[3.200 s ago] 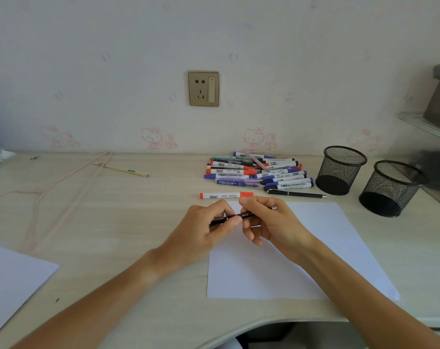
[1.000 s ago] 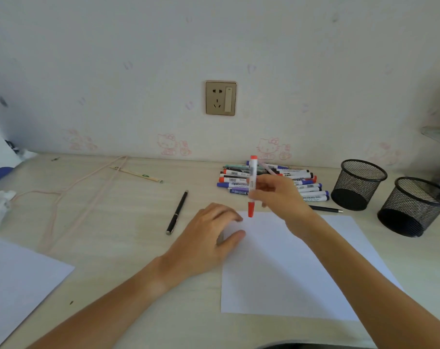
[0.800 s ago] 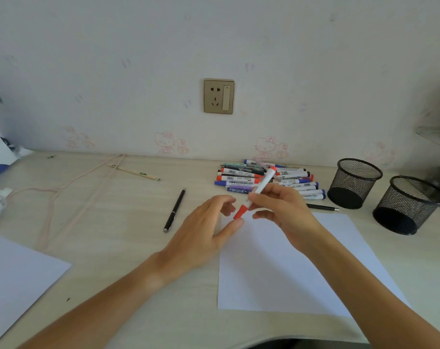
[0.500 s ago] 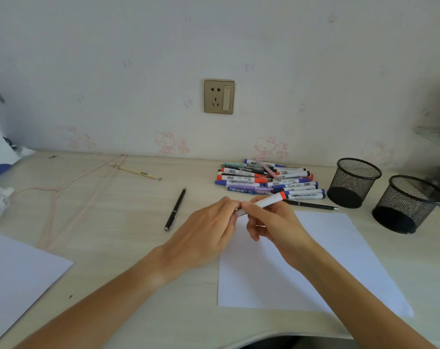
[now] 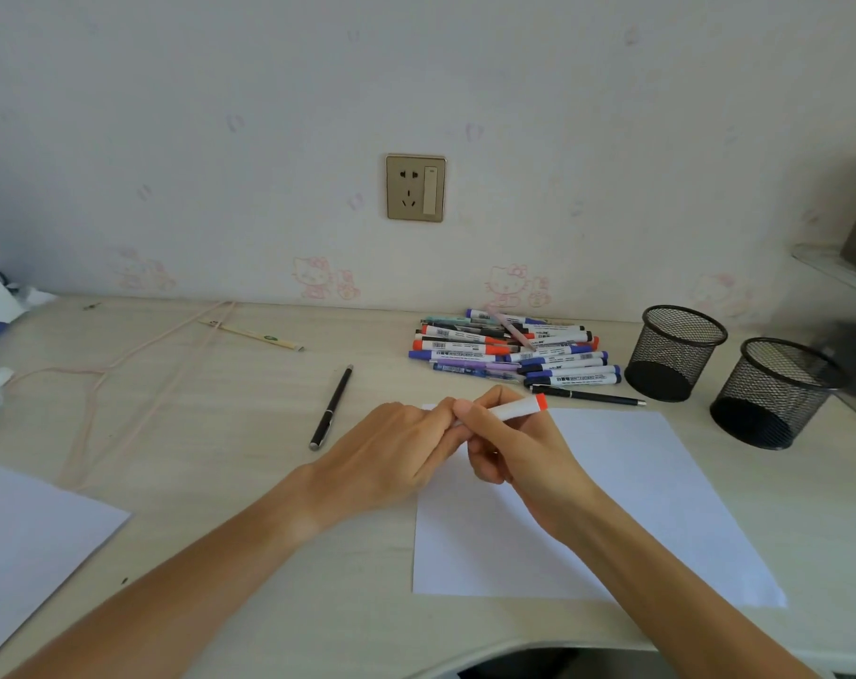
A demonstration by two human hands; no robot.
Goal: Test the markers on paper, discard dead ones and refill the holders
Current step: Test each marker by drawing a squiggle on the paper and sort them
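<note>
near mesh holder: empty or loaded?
Empty. The near mesh holder stands upright with only its dark base showing through the mesh; the markers all lie piled on the desk.

- The tabletop looks like pale wood-grain laminate, smooth and matt.
- The sheet of paper is plain white and matt.
- The two pen holders are black wire mesh, apparently metal, with a dull finish.
- The marker in the hands has a smooth white plastic barrel with an orange end.
- The black pen has a glossy barrel.
- The wall socket has a gold, slightly shiny faceplate.
- The wall is covered in matt printed wallpaper.
</note>
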